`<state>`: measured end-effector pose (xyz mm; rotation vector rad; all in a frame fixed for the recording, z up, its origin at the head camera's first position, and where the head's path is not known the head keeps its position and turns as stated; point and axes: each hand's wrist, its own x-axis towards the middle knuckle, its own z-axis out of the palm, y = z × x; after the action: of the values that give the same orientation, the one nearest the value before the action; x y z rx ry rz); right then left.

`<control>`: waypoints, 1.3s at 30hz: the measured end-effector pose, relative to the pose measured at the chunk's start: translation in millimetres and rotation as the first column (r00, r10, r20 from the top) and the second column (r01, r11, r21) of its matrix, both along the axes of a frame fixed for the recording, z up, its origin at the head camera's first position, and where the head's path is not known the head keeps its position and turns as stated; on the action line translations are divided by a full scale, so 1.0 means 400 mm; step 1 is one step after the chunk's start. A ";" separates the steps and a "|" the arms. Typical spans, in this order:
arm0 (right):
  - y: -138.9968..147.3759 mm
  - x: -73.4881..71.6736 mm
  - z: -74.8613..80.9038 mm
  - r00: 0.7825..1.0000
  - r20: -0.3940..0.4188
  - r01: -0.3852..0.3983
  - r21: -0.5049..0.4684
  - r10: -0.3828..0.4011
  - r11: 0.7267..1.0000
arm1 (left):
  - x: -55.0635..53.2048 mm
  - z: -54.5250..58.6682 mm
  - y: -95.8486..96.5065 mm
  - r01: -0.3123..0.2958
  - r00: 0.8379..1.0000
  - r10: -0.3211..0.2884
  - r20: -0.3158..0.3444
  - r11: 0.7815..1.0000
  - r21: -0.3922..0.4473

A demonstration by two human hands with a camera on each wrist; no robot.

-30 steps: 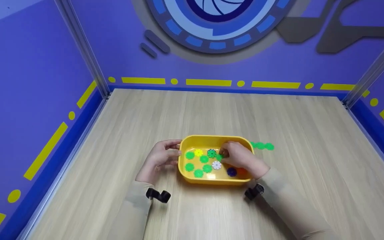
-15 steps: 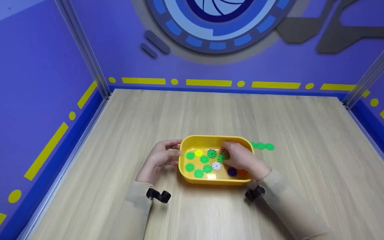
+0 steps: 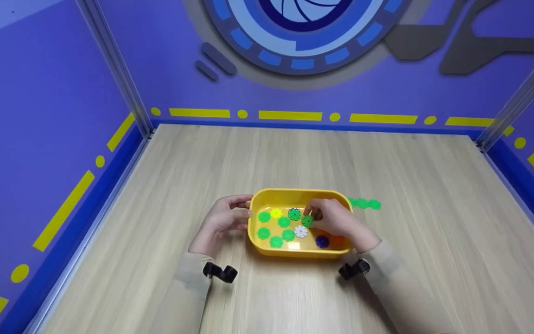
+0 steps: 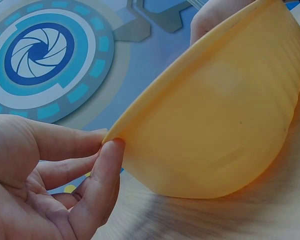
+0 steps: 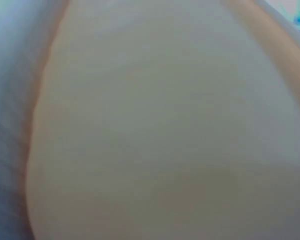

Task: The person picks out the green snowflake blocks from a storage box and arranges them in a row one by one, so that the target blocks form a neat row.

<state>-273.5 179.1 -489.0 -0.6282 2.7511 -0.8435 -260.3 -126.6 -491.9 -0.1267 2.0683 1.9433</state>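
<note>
Tub point(image 3: 299, 253) has its left edge pinched by the left hand point(image 3: 221, 216), maybe to stop sliding; the right hand point(image 3: 335, 218) pinches a green disc point(image 3: 306, 221) toward the right edge.

Two hands point(image 3: 220, 215), one tub point(image 3: 276, 252), at least fourteen discs point(image 3: 301, 231).

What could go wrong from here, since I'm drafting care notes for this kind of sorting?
The green disc at the right hand's fingertips may slip and fall back among the loose discs, the white disc being nearest. The yellow bin could shift if nudged, as the left hand has only its fingertips at one end. The green strip beside the bin might get knocked.
</note>
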 end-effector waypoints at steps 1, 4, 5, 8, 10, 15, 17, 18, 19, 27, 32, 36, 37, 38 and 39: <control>0.002 0.001 0.003 1.000 0.009 0.004 -0.015 -0.004 1.000 | 0.000 0.000 0.000 0.002 1.000 -0.002 0.001 1.000 -0.004; 0.012 0.002 0.013 0.999 0.034 0.013 -0.076 -0.010 0.997 | -0.001 0.001 0.001 0.003 1.000 -0.003 0.010 1.000 -0.018; 0.016 0.002 0.016 0.999 0.041 0.015 -0.099 -0.011 0.995 | -0.001 0.002 0.001 0.003 1.000 -0.003 0.014 1.000 -0.021; 0.028 0.000 0.026 0.997 0.077 0.037 -0.172 -0.024 0.984 | -0.001 0.004 0.002 -0.001 1.000 0.001 0.019 1.000 -0.015; 0.038 -0.001 0.031 0.996 0.088 0.048 -0.206 -0.031 0.977 | -0.001 0.005 0.003 -0.004 1.000 0.004 0.022 1.000 -0.005; 0.063 -0.004 0.039 0.989 0.139 0.083 -0.279 -0.045 0.957 | -0.001 0.007 0.004 -0.009 0.999 0.009 0.030 1.000 0.000; 0.071 -0.005 0.041 0.981 0.187 0.117 -0.309 -0.061 0.944 | -0.001 0.008 0.004 -0.007 0.999 0.007 0.031 1.000 -0.001; 0.074 -0.006 0.043 0.976 0.209 0.134 -0.321 -0.067 0.938 | -0.001 0.007 0.004 -0.006 0.999 0.006 0.032 1.000 0.000; 0.078 -0.006 0.044 0.970 0.232 0.150 -0.331 -0.073 0.932 | -0.002 0.006 0.004 -0.007 1.000 0.007 0.030 1.000 0.000; 0.099 -0.011 0.052 0.944 0.314 0.224 -0.398 -0.098 0.889 | -0.004 0.000 0.001 -0.025 0.999 0.025 0.024 1.000 0.013; 0.113 -0.013 0.058 0.940 0.316 0.259 -0.407 -0.131 0.876 | -0.002 -0.002 0.002 -0.033 0.999 0.033 0.033 0.999 0.009; 0.127 -0.016 0.062 0.945 0.300 0.259 -0.444 -0.130 0.858 | 0.000 -0.001 0.003 -0.028 0.999 0.028 0.034 1.000 0.006; 0.131 -0.016 0.064 0.947 0.295 0.259 -0.458 -0.129 0.851 | 0.000 -0.001 0.002 -0.026 0.999 0.025 0.030 1.000 0.006; 0.135 -0.017 0.065 0.949 0.289 0.257 -0.471 -0.127 0.844 | -0.001 -0.001 0.003 -0.023 0.999 0.023 0.027 1.000 0.007; 0.138 -0.018 0.066 0.949 0.287 0.258 -0.481 -0.128 0.838 | 0.000 -0.001 0.003 -0.019 1.000 0.019 0.022 1.000 0.009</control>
<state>-280.7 234.5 -462.4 -0.2876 2.3864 -1.6180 -260.5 -125.5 -492.4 -0.1658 2.0516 1.9530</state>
